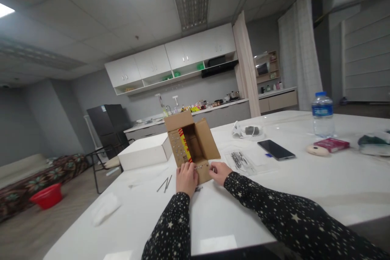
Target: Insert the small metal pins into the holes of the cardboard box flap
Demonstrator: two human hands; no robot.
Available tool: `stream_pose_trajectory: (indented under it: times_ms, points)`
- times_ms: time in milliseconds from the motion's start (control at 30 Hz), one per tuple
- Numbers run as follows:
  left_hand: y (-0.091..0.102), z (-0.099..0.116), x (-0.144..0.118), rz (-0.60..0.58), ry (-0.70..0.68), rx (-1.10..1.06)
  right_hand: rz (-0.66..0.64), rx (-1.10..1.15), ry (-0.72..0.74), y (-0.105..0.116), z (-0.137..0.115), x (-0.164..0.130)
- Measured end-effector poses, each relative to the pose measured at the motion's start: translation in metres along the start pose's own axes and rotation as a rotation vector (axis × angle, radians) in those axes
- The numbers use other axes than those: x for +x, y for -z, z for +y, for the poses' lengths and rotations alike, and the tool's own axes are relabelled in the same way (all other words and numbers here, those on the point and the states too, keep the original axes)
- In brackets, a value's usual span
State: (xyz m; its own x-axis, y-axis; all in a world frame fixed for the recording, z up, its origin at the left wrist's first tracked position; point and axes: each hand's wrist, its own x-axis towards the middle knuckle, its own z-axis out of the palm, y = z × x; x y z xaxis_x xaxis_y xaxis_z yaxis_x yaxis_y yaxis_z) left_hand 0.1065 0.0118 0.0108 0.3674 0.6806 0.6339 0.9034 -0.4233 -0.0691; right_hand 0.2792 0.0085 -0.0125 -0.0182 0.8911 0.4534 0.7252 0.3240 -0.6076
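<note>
An open cardboard box (210, 140) stands tilted on the white table, its flaps spread and a yellow-and-red strip (185, 146) along its inner left side. Rows of small shiny bits dot its left flap and front flap. My left hand (186, 176) grips the front flap from the left, fingers bent over it. At that flap's right edge my right hand (219, 172) is closed in a pinch; what lies between its fingertips is too small to make out. Beside my left hand lie a few thin metal rods (166, 184). A clear plastic bag (240, 161) of dark slim pieces is right of the box.
A white box (146, 152) stands to the left, with crumpled white tissue (105, 208) nearer me. Rightward are a phone (276, 149), a white cable bundle (248, 131), a pink-red packet (332, 144), a beige rounded object (317, 150) and a water bottle (323, 115).
</note>
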Motion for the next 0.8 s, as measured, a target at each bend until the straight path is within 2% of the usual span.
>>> stream_pose_trajectory:
  times_ms: [200,300,400,533,800]
  points:
    - [-0.018,-0.006,0.002,-0.014,0.001,-0.007,0.004,0.04,-0.011,-0.01,0.009,0.006]
    - [-0.032,-0.013,0.014,0.004,-0.024,-0.029,0.032,0.063,-0.028,-0.012,0.012,0.018]
    - [-0.037,-0.02,0.027,0.016,-0.05,-0.043,0.039,0.081,-0.03,-0.012,0.012,0.032]
    - [-0.032,-0.023,0.032,0.023,-0.046,-0.051,0.058,0.121,0.001,-0.011,0.009,0.037]
    - [-0.012,-0.013,0.013,0.055,0.008,-0.048,0.106,0.15,0.0,0.004,-0.008,0.015]
